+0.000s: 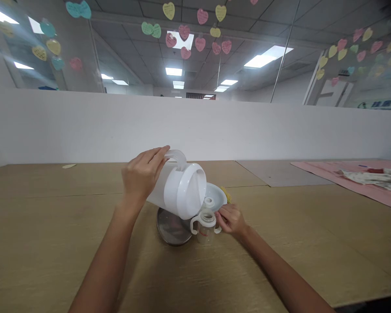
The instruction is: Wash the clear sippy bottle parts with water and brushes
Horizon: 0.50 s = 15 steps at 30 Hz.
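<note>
Our left hand (141, 171) curls its fingers together around the handle of the big white jug (176, 191), tipped over the small clear cup (206, 228). Our right hand (231, 219) pinches the cup's side handle. The cup stands upright on the table (247, 269), near the round dark plate (172, 228).

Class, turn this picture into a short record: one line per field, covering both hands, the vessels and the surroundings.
Left hand: the left hand grips the handle of the white pitcher
Right hand: the right hand holds one handle of the clear bottle
Pitcher: tilted, its lidded end toward the bottle
Bottle: upright, mouth open
Liquid: none discernible
Dishes: dark round plate, pale bowl
Surface: wood-toned table
Far right: pink cloth
</note>
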Available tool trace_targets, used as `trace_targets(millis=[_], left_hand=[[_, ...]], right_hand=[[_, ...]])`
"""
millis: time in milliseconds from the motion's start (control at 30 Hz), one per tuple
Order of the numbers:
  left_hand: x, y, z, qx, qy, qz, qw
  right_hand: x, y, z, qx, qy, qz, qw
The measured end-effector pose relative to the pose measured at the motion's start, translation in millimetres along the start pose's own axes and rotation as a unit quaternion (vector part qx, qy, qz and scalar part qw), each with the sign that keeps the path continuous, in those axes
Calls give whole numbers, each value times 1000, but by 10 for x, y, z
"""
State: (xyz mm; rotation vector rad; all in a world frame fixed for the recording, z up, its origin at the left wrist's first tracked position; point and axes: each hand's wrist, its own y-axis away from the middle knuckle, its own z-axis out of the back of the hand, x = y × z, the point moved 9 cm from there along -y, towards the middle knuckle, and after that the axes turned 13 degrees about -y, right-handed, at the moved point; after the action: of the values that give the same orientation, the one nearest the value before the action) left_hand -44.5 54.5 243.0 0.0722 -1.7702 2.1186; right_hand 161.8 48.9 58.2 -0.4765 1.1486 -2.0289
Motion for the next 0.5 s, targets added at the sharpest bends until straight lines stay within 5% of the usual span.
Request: trace_targets(millis=[367, 500], left_hand=[[806, 249, -470, 146, -92, 152, 973], [1166, 436, -564, 148, -121, 209, 959]], right_hand=[[-19, 16, -19, 8, 2, -9, 1000], [-25, 27, -27, 8, 1, -6, 1000]])
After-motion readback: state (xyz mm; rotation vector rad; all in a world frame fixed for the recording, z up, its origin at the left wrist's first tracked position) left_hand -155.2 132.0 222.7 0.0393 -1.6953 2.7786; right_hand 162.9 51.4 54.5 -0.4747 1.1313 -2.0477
